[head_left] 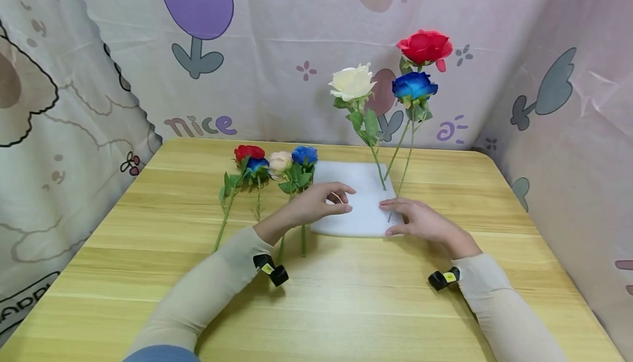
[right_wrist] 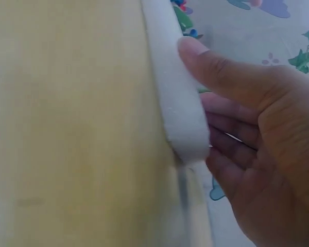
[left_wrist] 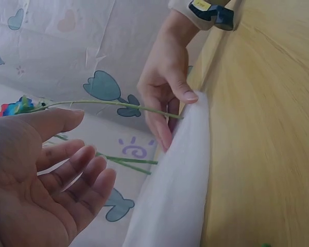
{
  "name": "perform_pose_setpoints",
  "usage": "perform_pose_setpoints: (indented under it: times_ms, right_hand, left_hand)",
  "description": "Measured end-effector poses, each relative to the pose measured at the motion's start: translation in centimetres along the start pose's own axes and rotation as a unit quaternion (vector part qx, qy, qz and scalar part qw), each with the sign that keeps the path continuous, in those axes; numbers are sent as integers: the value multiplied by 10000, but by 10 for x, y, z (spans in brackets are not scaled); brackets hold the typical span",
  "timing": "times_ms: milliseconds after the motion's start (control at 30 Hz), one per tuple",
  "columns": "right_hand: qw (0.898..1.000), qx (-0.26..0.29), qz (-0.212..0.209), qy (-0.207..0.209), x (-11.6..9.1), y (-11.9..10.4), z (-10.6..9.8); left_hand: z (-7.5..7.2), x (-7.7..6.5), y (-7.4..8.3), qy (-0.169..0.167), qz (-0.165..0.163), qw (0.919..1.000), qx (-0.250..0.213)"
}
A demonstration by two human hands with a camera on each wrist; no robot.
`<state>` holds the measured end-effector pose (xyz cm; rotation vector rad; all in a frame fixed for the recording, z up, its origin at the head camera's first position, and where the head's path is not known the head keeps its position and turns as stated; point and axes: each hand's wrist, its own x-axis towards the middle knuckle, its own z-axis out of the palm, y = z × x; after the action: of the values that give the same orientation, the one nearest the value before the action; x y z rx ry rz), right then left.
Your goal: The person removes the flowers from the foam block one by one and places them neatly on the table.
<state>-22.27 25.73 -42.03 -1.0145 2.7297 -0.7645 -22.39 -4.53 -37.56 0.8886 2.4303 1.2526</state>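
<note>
A white foam slab lies on the table, with three artificial roses standing upright in its right side. The white rose leans left, while a red rose rises behind a blue rose. My right hand rests on the slab's near right corner, fingers extended beside the blue rose's stem. In the right wrist view its thumb touches the foam edge. Held over the slab's left part, my left hand has loosely bent fingers and nothing between them.
To the left of the slab, several roses lie on the wooden table: a red one, a dark blue one, a pale pink one and a brighter blue one. A printed curtain hangs behind and along both sides.
</note>
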Motion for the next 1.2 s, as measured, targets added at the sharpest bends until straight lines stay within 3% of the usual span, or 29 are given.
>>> perform_pose_setpoints:
  times_ms: [433, 733, 967, 1200]
  right_hand:
    - [9988, 242, 108, -401, 6, 2, -10]
    - [9994, 275, -75, -198, 6, 6, -9]
    - [9992, 340, -16, -195, 7, 6, -7]
    - [9991, 372, 26, -209, 5, 5, -7]
  left_hand:
    - [15, 24, 1, 38, 98, 9999, 125]
    - [24, 37, 1, 67, -27, 10000, 18]
    - [32, 46, 1, 133, -90, 9990, -416]
    - [46, 58, 4, 184, 91, 9960, -867]
